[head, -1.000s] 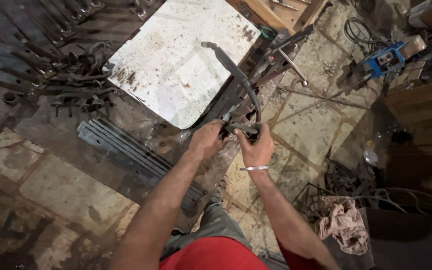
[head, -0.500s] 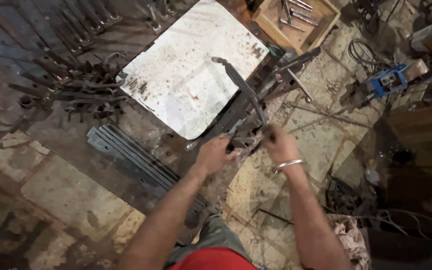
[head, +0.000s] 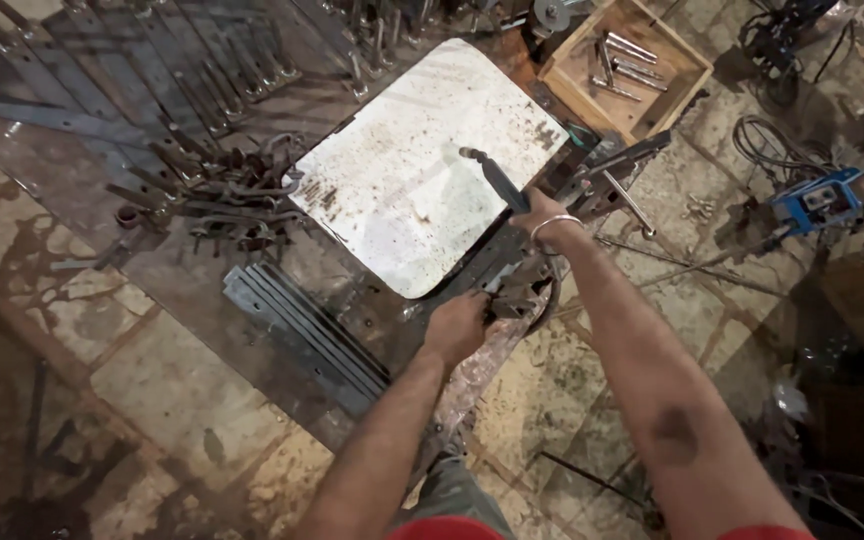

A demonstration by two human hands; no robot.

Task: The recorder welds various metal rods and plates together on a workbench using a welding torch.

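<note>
The fingers of the left hand [head: 457, 325] are curled shut around a small dark metal workpiece [head: 517, 295], pressing it down at the near corner of a pale, rust-speckled metal plate [head: 422, 170]. The fingers of the right hand [head: 542, 212] are wrapped tight around the handle of a dark tool [head: 492, 175], probably a hammer, whose far end rises over the plate; a metal bangle [head: 555, 228] circles that wrist. The workpiece sits just below the right hand, between both hands, at the edge of the plate where a dark steel frame runs beneath it; its exact shape is hard to make out.

Just left of the left forearm lies a stack of flat grey steel strips [head: 302, 335] on the stone floor [head: 152, 380]. Farther left, a heap of dark hooked iron pieces [head: 217, 190] lies against the plate's left edge, with long flat bars [head: 102, 70] fanned out behind it. Beyond the plate's far corner stands a wooden box [head: 642, 60] holding short metal rods. To the right, well apart from the hands, a blue power tool [head: 812, 200] rests among coiled cables.
</note>
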